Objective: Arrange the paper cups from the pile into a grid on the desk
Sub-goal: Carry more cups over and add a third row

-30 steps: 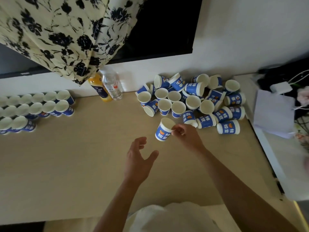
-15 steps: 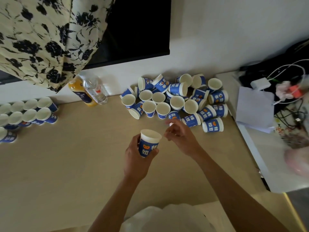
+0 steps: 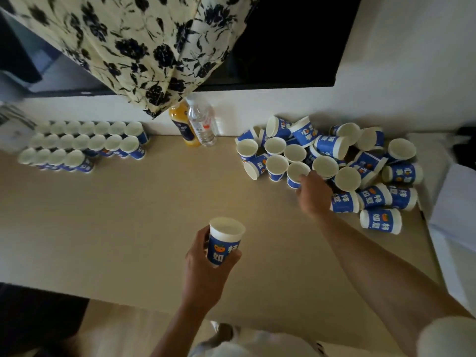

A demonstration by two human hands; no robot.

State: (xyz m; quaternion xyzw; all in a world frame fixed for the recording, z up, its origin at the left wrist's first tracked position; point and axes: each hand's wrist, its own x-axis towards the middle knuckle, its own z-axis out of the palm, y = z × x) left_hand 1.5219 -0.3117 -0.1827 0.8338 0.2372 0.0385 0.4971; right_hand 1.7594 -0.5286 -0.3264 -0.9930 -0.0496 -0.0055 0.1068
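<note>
Rows of blue-and-white paper cups (image 3: 85, 143) stand gridded far left of the left hand (image 3: 203, 269), which grips one more upright cup (image 3: 224, 243). Right hand (image 3: 313, 194) touches the jumbled pile (image 3: 347, 161), fingers hidden, grip unclear. Over half seemingly remains unplaced.

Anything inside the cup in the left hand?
The paper cup held by the left hand shows only bare white interior; nothing visible inside. Its base is covered by the fingers.
</note>
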